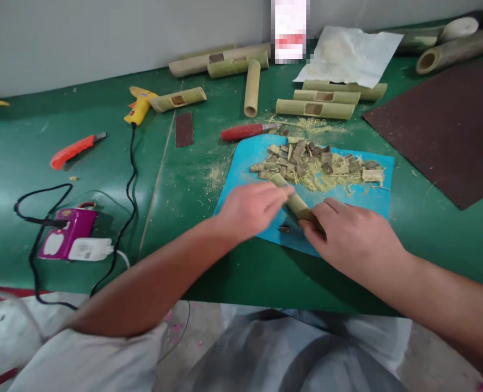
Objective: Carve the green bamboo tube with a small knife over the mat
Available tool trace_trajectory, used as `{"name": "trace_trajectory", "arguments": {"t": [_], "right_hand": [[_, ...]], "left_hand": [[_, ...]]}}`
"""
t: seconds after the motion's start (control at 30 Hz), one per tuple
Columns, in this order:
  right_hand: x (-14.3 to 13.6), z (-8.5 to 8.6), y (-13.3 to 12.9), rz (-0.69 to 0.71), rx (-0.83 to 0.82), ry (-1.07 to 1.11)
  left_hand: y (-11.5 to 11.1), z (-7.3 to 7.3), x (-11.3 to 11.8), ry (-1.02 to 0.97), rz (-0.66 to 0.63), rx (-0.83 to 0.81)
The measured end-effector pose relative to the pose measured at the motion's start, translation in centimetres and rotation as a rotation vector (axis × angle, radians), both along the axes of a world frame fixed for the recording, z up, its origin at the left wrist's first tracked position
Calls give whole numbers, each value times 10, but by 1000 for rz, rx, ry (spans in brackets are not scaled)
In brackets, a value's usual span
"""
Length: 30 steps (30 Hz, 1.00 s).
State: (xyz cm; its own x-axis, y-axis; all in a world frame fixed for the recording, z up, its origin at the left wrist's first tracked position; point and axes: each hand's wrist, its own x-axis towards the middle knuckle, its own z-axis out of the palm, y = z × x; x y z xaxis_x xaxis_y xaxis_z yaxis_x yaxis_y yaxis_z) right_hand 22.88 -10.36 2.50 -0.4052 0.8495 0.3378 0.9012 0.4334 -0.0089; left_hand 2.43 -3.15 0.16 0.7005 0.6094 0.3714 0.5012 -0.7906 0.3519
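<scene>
A bamboo tube (297, 203) slants over the blue mat (241, 160), its far end pointing up and to the left. My right hand (353, 231) is wrapped round the near end of the tube. My left hand (253, 209) is closed, its fingertips at the tube's upper side; what they pinch, if anything, is too small and blurred to name. Beyond the tube, a heap of bamboo chips (326, 163) and pale shavings lies on the mat. A small dark scrap (284, 228) sits under the tube.
A red-handled knife (243, 132) lies behind the mat. Leftward are an orange cutter (75, 151), a yellow glue gun (140, 106) and a purple power strip (67, 234) with cords. Cut bamboo tubes (331, 110), white paper (347, 51) and a brown sheet (449, 130) occupy the back and right.
</scene>
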Motion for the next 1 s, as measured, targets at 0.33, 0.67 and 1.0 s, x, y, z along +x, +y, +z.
{"name": "trace_trajectory", "arguments": {"t": [0.33,0.67,1.0], "right_hand": [[2,-1,-1,-20,-39,-11],[2,0,0,21,5,-25],[2,-1,-1,4,-30,-4]], "left_hand": [[4,0,-2,-5,102,29],[3,1,-2,32,-14,21],[13,0,-6,-47,4,-57]]}}
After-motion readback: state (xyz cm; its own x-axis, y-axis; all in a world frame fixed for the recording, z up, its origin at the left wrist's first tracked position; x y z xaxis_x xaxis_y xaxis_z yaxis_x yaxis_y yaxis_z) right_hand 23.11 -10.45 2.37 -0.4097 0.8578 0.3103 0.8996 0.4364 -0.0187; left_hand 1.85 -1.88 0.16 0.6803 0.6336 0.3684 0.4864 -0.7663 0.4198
